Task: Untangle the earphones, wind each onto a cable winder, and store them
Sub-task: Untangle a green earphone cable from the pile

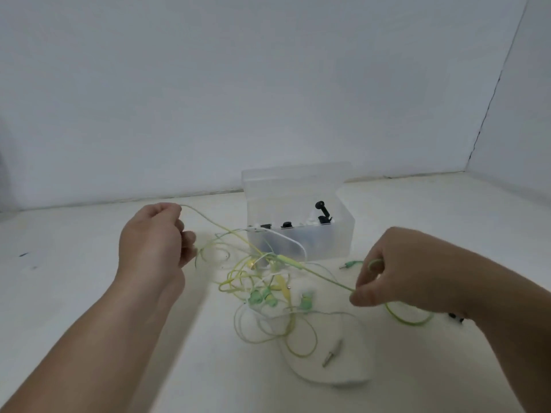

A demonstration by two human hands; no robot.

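Observation:
A tangle of green, yellow and white earphone cables (pixel 268 290) lies on the pale table between my hands, with green earbuds (pixel 256 298) in its middle. My left hand (pixel 155 239) is raised at the left and grips a yellow-green cable in its fist; the strand runs down into the tangle. At the right, my right hand (pixel 399 281) pinches a green cable (pixel 328 278) that is stretched taut toward the tangle, with a loop of it trailing under my wrist. A clear plastic box (pixel 301 234) with its lid up stands behind the tangle.
The box holds black and white parts, hard to identify. A green jack plug (pixel 347 265) lies right of the box, and a grey jack plug (pixel 332 351) lies in front of the tangle. A small black object (pixel 454 317) peeks out by my right wrist. White walls close the back and right.

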